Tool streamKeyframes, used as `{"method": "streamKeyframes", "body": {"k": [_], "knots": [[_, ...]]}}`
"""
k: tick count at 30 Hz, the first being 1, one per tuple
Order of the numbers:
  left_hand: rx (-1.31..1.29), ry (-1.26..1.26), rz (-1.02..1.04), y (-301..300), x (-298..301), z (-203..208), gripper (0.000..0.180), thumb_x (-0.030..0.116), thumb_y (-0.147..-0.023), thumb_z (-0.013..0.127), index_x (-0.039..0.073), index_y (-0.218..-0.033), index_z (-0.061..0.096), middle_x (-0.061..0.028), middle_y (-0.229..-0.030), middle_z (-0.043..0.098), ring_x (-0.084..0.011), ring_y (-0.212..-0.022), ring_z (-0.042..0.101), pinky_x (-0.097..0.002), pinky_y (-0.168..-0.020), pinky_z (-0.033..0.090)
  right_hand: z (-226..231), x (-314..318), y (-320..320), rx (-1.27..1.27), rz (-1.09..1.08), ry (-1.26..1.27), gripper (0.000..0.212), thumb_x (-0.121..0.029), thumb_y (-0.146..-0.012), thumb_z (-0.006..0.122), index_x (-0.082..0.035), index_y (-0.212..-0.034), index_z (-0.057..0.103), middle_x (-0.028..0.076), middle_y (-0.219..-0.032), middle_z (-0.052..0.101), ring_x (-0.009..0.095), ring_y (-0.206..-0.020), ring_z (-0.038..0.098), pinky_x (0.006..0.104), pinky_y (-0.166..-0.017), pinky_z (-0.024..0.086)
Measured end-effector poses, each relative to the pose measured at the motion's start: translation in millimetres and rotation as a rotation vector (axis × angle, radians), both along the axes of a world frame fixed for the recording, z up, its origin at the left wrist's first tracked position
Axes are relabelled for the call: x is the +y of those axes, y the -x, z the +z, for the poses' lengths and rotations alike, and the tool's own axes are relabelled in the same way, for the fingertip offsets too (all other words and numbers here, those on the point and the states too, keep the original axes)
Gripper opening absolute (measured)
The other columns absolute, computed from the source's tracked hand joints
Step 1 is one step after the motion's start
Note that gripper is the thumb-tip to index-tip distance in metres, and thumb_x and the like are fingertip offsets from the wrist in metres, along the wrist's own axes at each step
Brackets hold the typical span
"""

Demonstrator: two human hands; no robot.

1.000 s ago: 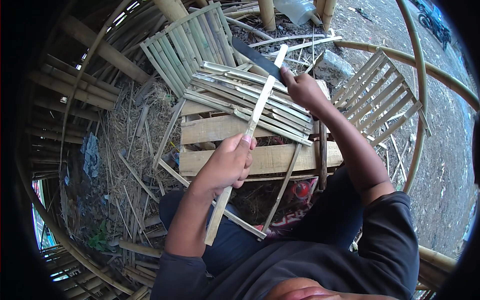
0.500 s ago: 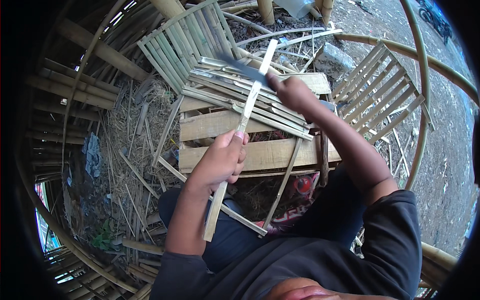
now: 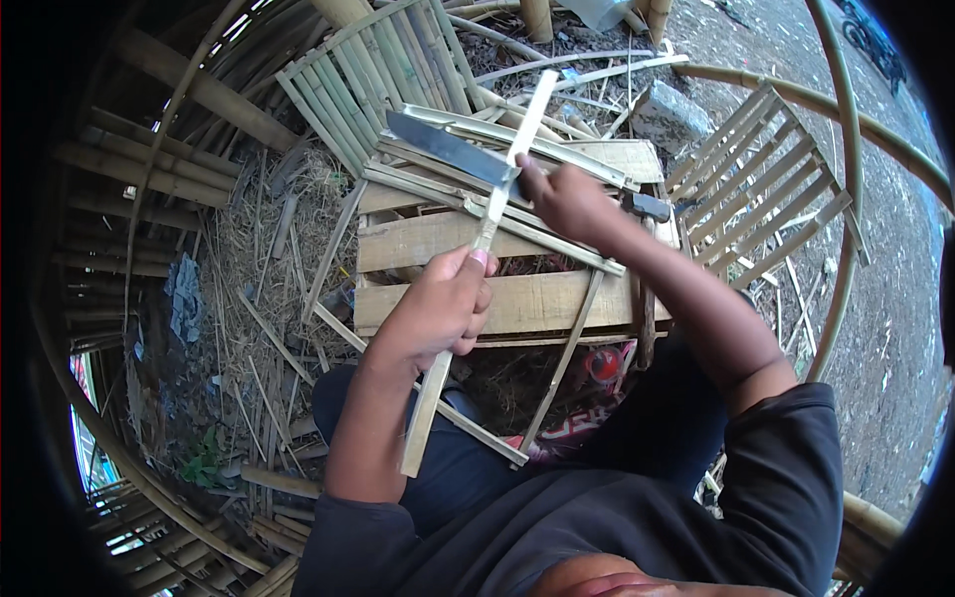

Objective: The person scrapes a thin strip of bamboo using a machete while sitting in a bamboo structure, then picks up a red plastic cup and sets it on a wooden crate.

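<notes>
My left hand (image 3: 448, 303) is closed round the middle of a long pale bamboo strip (image 3: 428, 413), which slants from my lap up and away over a low slatted wooden table (image 3: 448, 244). In my right hand (image 3: 572, 204) is the handle of a machete (image 3: 448, 149), its broad dark blade pointing left. The blade crosses the strip a little beyond my left hand and appears to touch it there. Beneath the blade, several split bamboo strips (image 3: 438, 191) lie across the tabletop. A hammer (image 3: 647, 207) rests at the table's right side, partly hidden by my right forearm.
Slatted bamboo panels stand at the back left (image 3: 383, 85) and at the right (image 3: 761, 189). A concrete block (image 3: 671, 114) sits beyond the table. Bamboo offcuts and shavings (image 3: 264, 289) litter the ground at left. A thin bamboo frame (image 3: 562, 358) leans against the near side of the table.
The machete has slid along the strip toward my left hand, and my right hand has come lower and nearer. My left hand and the strip have hardly moved.
</notes>
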State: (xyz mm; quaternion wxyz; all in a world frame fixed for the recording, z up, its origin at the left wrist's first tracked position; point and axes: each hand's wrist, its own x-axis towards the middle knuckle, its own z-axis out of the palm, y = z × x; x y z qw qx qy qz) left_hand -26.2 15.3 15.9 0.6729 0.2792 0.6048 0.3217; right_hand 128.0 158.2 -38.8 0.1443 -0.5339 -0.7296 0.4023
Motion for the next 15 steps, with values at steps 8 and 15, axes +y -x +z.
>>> {"method": "streamKeyframes", "body": {"k": [8, 15], "knots": [[0.042, 0.032, 0.009, -5, 0, -3, 0.023, 0.032, -0.107, 0.037, 0.011, -0.1, 0.044, 0.0082, -0.063, 0.03, -0.0007, -0.044, 0.023, -0.0206, -0.035, 0.017, -10, -8, 5, 0.046, 0.011, -0.03, 0.075, -0.051, -0.104, 0.035, 0.009, -0.067, 0.06, 0.028, -0.063, 0.059, 0.042, -0.063, 0.058, 0.0483, -0.068, 0.048], [-0.008, 0.046, -0.023, -9, 5, -7, 0.023, 0.032, -0.108, 0.036, 0.011, -0.101, 0.044, 0.0082, -0.063, 0.031, -0.001, -0.044, 0.022, -0.0213, -0.036, 0.017, -10, -8, -8, 0.278, 0.047, 0.088, 0.08, -0.06, -0.103, 0.029, 0.004, -0.063, 0.054, 0.011, -0.052, 0.05, 0.026, -0.051, 0.048, 0.0444, -0.059, 0.044]]}}
